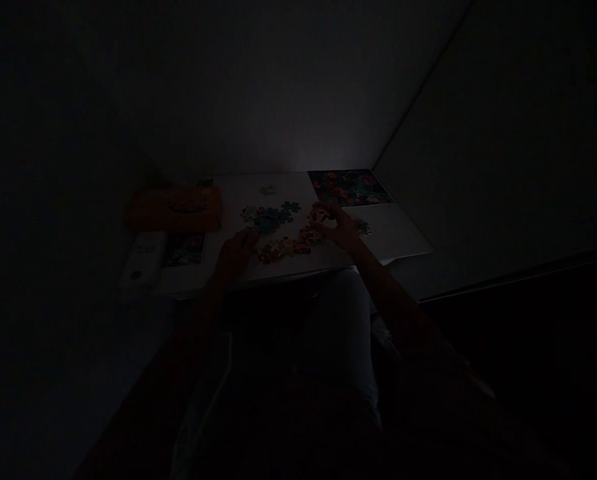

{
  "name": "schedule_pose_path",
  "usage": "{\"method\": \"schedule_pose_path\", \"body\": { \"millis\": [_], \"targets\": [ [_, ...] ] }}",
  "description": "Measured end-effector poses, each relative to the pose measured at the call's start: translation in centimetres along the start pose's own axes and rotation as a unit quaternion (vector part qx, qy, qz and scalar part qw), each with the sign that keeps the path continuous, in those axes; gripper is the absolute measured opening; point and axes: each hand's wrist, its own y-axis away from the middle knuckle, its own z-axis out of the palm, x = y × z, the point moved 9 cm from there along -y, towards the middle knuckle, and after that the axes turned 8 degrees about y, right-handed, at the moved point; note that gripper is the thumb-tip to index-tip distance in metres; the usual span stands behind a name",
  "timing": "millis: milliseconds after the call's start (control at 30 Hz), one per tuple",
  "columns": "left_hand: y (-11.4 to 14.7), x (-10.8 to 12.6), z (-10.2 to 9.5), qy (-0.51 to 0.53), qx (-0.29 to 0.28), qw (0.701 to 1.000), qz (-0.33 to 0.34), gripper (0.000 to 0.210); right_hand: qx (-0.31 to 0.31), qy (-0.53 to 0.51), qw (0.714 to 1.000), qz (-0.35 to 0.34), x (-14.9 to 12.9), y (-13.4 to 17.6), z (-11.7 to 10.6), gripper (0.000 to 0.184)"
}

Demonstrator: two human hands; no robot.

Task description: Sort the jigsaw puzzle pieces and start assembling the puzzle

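Note:
The scene is very dark, and fine detail is lost. My right hand (342,229) reaches over the right end of a cluster of reddish-tan jigsaw pieces (309,235). Its thumb and forefinger curve round a pale pinkish jigsaw piece (319,215), their tips at its edges. My left hand (235,252) rests near the table's front edge with fingers curled together; whatever they hold, if anything, is hidden. Just beyond it lie blue-green jigsaw pieces (271,220). More reddish and yellow jigsaw pieces (281,249) form a curved strip between my hands.
An orange box (175,208) stands at the table's left, with a white object (144,257) and a small dark picture card (184,249) before it. A colourful floral picture sheet (351,187) lies back right. Pale green pieces (267,190) sit near the wall (258,87).

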Motion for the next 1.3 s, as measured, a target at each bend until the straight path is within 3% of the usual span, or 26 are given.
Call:
{"method": "schedule_pose_path", "body": {
  "millis": [167, 333, 467, 700, 833, 1100, 1300],
  "targets": [
    [0.3, -0.1, -0.4, 0.030, 0.032, 0.999, -0.008, 0.064, -0.104, 0.099, 0.990, 0.009, 2.5, 2.0, 2.8, 0.063],
    [0.4, -0.2, -0.3, 0.024, 0.027, 0.999, -0.011, 0.068, -0.101, 0.115, 0.988, 0.007, 3.7, 1.9, 2.2, 0.071],
    [0.3, -0.3, -0.1, 0.013, 0.016, 1.000, -0.015, 0.068, -0.094, 0.127, 0.985, 0.063, 5.2, -1.0, 2.9, 0.065],
    [0.5, 0.3, -0.3, 0.018, 0.013, 1.000, -0.012, 0.062, -0.131, 0.171, 0.970, 0.111, 6.7, -7.9, 8.1, 0.069],
    [0.5, 0.2, -0.2, 0.018, 0.014, 1.000, -0.018, 0.062, -0.131, 0.177, 0.969, 0.111, 6.5, -9.0, 9.4, 0.051],
    [0.5, 0.0, -0.1, 0.026, 0.011, 1.000, -0.009, 0.066, -0.117, 0.098, 0.982, 0.115, 6.5, -8.8, 8.6, 0.037],
    [0.4, -0.2, 0.0, 0.020, 0.009, 1.000, -0.011, 0.062, -0.065, 0.022, 0.995, 0.070, 4.5, -8.5, 5.6, 0.030]
  ]
}}
